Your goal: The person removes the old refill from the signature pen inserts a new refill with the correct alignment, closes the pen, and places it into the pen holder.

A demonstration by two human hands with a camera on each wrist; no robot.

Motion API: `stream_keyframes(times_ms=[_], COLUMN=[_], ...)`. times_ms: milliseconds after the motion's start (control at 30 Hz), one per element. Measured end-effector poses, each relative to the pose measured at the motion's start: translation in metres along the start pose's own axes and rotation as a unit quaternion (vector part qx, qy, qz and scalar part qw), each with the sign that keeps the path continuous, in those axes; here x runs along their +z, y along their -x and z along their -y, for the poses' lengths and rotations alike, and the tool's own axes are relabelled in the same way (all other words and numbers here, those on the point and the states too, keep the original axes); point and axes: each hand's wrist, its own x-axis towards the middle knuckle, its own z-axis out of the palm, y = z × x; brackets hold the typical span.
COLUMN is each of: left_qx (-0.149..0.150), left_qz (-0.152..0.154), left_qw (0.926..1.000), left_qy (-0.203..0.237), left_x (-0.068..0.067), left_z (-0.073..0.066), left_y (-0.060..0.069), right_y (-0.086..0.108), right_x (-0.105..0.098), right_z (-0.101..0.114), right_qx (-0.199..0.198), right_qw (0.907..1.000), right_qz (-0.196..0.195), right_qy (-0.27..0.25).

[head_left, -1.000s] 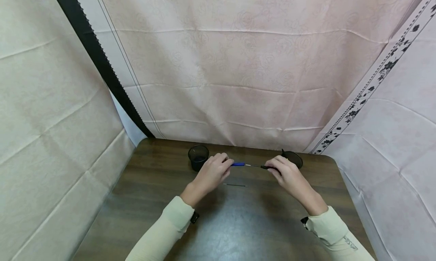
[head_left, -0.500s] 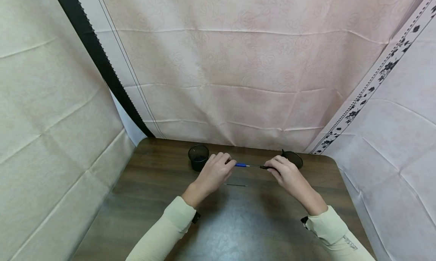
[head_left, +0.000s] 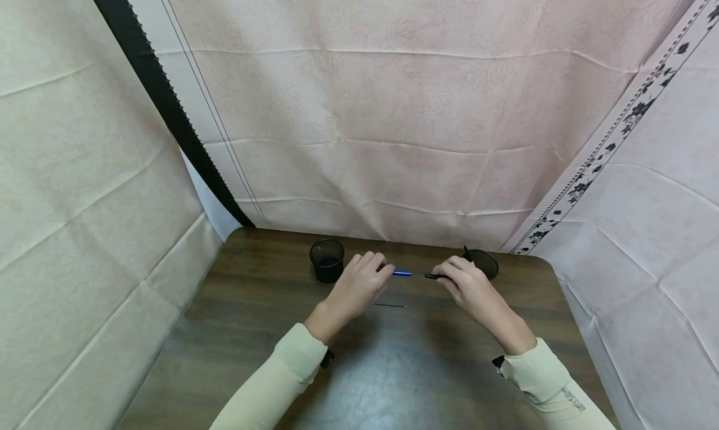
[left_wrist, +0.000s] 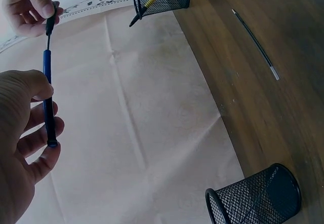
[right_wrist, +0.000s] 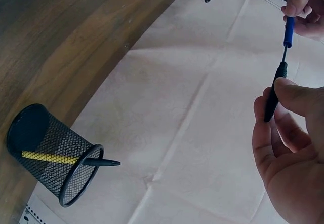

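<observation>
The left hand pinches a blue barrel between thumb and fingers, and the right hand pinches a black tip section the same way. Both parts are raised above the far half of the wooden table, directly between the hands. Their long axes run left to right on nearly one line, end facing end; a short gap separates them, bridged by a thin rod. The blue part lies on the left hand's side, the black part on the right's.

On the table, a loose refill lies on the near side of the held pieces, roughly parallel to them and nearer the left hand. A black mesh cup stands just left of the left hand; another mesh cup, holding a yellow-and-black pen, stands beyond the right hand, partly hidden by it.
</observation>
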Motion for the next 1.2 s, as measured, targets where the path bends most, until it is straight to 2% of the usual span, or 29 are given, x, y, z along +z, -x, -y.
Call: stream_keyframes(times_ms=[267, 567, 900, 1200], left_qx=[0.002, 0.009, 0.013, 0.005], left_qz=[0.015, 0.01, 0.004, 0.014], left_qw=[0.9999, 0.9999, 0.9999, 0.9999], left_qy=[0.007, 0.002, 0.0, 0.007], left_x=[0.0001, 0.0017, 0.0044, 0.005], left_z=[-0.0039, -0.0069, -0.0082, -0.0091], left_y=[-0.0025, -0.0039, -0.005, -0.0042], right_y=[-0.001, -0.0035, -0.0054, -0.006], right_x=[0.0019, 0.0065, 0.0078, 0.0084], right_z=[0.0021, 0.0045, 0.0084, 0.0103], right_qx=[-0.002, -0.022, -0.025, -0.023], right_qw=[1.0, 0.9997, 0.9997, 0.9997], right_qz=[0.005, -0.004, -0.004, -0.003], right_qy=[0.003, 0.0, 0.005, 0.004])
